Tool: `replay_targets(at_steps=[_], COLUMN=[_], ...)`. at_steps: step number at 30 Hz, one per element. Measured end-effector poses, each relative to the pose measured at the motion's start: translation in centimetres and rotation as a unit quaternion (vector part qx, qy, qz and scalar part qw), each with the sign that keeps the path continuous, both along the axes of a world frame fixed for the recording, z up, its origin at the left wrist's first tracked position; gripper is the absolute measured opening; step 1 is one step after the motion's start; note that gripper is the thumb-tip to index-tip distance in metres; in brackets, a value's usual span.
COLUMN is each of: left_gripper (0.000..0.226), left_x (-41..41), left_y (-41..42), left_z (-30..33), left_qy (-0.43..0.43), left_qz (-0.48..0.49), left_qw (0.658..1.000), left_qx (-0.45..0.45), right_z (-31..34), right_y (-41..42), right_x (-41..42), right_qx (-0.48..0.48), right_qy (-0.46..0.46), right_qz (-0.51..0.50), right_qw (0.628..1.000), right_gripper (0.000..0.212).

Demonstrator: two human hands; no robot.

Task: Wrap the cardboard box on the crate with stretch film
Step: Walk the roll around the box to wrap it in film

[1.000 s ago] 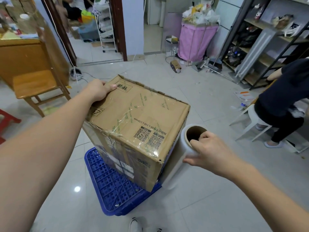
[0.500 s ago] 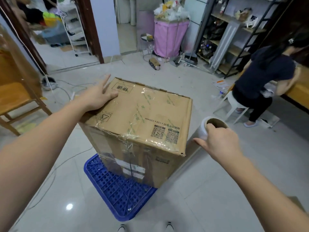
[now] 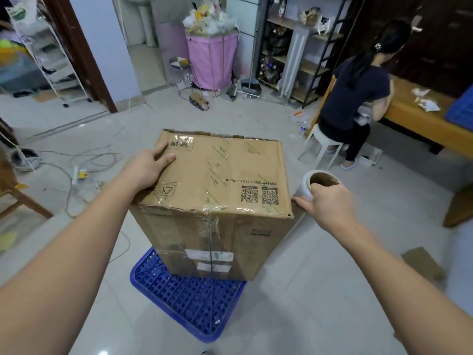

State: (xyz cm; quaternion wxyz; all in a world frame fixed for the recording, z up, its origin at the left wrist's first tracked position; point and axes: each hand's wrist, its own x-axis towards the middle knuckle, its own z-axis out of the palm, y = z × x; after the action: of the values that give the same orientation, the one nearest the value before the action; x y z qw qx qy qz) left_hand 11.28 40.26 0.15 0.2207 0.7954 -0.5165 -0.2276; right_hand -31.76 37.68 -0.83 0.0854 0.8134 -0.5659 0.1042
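A taped brown cardboard box (image 3: 225, 175) stands on an upturned blue plastic crate (image 3: 189, 301) on the tiled floor. My left hand (image 3: 146, 170) presses flat on the box's top left edge, thumb on the lid. To the right of the box, my right hand (image 3: 325, 203) grips a roll of clear stretch film (image 3: 311, 184) by its upper end, thumb hooked into the cardboard core. Film stretches from the roll down along the box's right side. Glossy film covers the lower front face.
A person in dark clothes (image 3: 355, 98) sits on a white stool at the right beside a wooden table (image 3: 419, 119). Cables and a power strip (image 3: 79, 172) lie on the floor at left. A cardboard scrap (image 3: 422, 265) lies at right. A pink bin (image 3: 212, 57) stands behind.
The view has swung around the box to its left, so I now face a broad side. My right hand carried the roll further along the right side. My left hand stayed on the lid.
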Motion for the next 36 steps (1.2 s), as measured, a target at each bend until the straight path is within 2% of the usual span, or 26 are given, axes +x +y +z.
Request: replay_targets(at_steps=[7,11,17,23,31,36], left_gripper=[0.057,0.057,0.057,0.057,0.056,0.056], left_x=[0.2,0.5,0.5,0.3,-0.9,-0.8], left_y=[-0.4,-0.6,-0.3,0.1,0.2,0.7], left_z=[-0.4,-0.6,-0.7,-0.5,0.5,0.5], left_qy=[-0.014,-0.001,0.010,0.010,-0.003,0.010], left_qz=[0.002,-0.002,0.003,0.009,0.012,0.015], left_qw=[1.000,1.000,1.000,1.000,1.000,1.000], left_qx=[0.000,-0.010,-0.017,-0.016,-0.012,-0.013], right_z=[0.2,0.8,3.2,3.6,3.9,4.5], right_y=[2.6,3.5,6.0,8.0,10.1,11.1], right_x=[-2.5,-3.4,-3.4,-3.8,-2.9,-1.0], right_qx=[0.050,0.076,0.196,0.217,0.190,0.189], right_qy=[-0.027,0.002,0.064,0.050,0.014,-0.017], right_qz=[0.107,0.174,0.160,0.228,0.344,0.377], right_qw=[0.993,0.982,0.965,0.948,0.920,0.906], right_gripper=[0.068,0.072,0.054,0.055,0.055,0.053])
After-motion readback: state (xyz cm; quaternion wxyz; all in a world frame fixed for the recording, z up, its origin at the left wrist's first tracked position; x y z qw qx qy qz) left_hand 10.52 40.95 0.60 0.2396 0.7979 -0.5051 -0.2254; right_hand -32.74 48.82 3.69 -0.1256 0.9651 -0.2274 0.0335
